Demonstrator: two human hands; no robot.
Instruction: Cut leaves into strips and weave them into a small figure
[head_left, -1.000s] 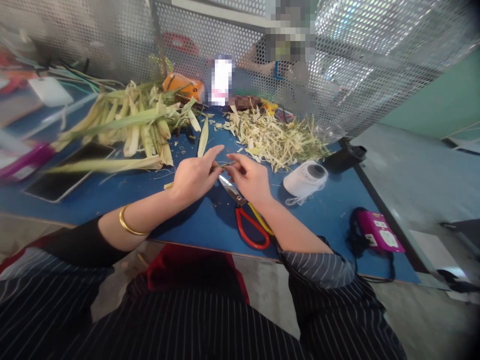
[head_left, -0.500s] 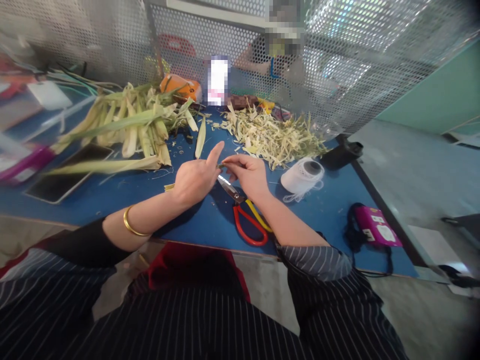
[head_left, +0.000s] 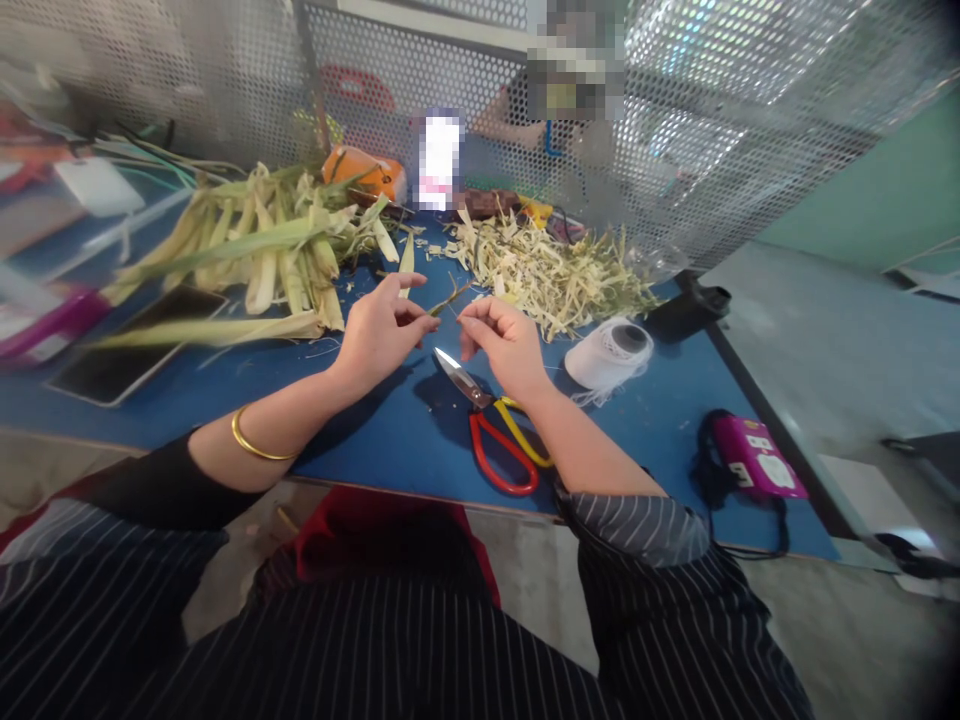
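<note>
My left hand (head_left: 379, 335) pinches a thin green leaf strip (head_left: 450, 297) between thumb and fingers, above the blue table (head_left: 390, 440). My right hand (head_left: 501, 340) is closed in a pinch close to the strip's near end; what it grips is too small to make out. Red and yellow handled scissors (head_left: 491, 420) lie on the table just below both hands, blades pointing up-left. A gold bangle sits on my left wrist.
A heap of long pale green leaves (head_left: 255, 245) lies at the back left, a pile of cut shreds (head_left: 547, 270) at the back right. A white thread spool (head_left: 611, 355), a pink device with a black strap (head_left: 754, 460), a dark tablet (head_left: 135, 345). Mesh screen behind, a person beyond it.
Both hands have lifted slightly and moved apart; the strip now sticks up and right from my left fingers. The scissors have not moved.
</note>
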